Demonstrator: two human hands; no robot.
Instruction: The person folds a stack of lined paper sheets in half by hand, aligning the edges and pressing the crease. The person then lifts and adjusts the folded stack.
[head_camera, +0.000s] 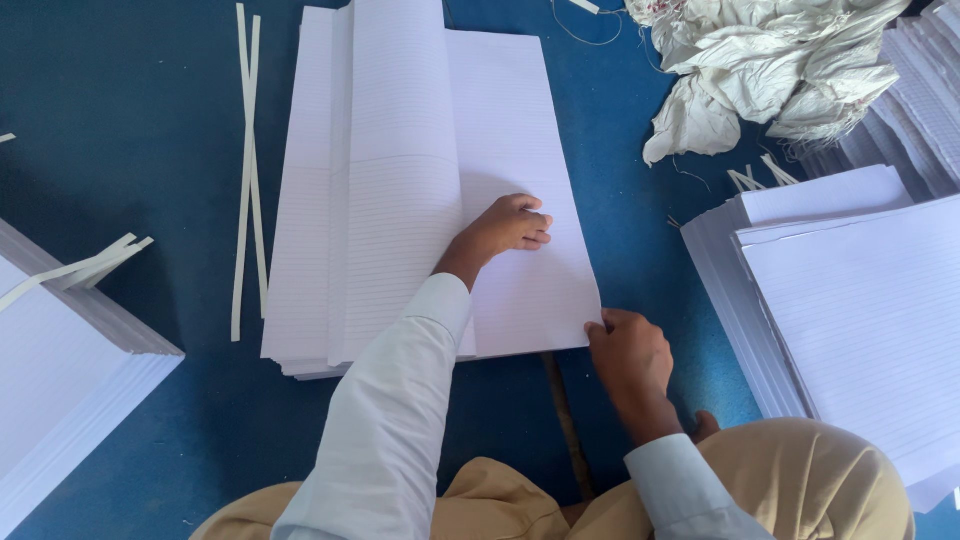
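We pin and pinch the ruled sheet stack (420, 190)
Left hand (508, 226) curled shut, pressing on it; right hand (628, 352) fingers pinch its five-o'clock corner; long axis runs twelve-to-six

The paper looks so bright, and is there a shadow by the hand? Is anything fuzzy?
Head view: daylight makes the lined paper very bright, its faint lines washed out in places; the left hand throws a soft shadow on the sheet above it; the right hand at the corner looks sharp; the crumpled cloth and the paper strips are a little soft towards the edges.
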